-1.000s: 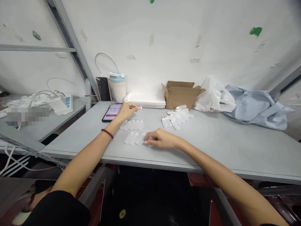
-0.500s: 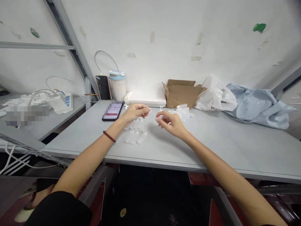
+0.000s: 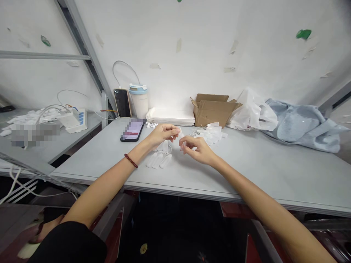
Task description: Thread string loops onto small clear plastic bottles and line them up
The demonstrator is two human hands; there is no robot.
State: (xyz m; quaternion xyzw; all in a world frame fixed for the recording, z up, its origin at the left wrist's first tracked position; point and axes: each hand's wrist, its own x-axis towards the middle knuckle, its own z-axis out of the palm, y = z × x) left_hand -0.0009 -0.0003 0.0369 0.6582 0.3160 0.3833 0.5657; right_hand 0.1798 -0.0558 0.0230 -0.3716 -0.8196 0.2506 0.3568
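Note:
My left hand (image 3: 166, 133) is closed in a pinch on a small white cap (image 3: 179, 129), its finer shape hidden by the fingertips. Right beside it, my right hand (image 3: 199, 149) has its fingers curled round a small translucent plastic bottle (image 3: 181, 141), mostly covered by those fingers. The cap is at the bottle's upper end; whether it is seated I cannot tell. Below my left hand, several similar bottles (image 3: 157, 160) with thin white cords lie in a group. More bottles (image 3: 210, 135) are heaped beyond my right hand, and small white caps (image 3: 151, 125) lie near the phone.
A phone (image 3: 132, 130) lies flat at the left; another phone (image 3: 122, 103) leans by a lidded cup (image 3: 139, 102). Along the wall are a white stack (image 3: 172, 117), a cardboard box (image 3: 214, 110), a plastic bag (image 3: 252, 113) and blue fabric (image 3: 301, 124).
My two hands have come together, the left moving right with the white cap to the bottle in my right hand. The view has shifted slightly.

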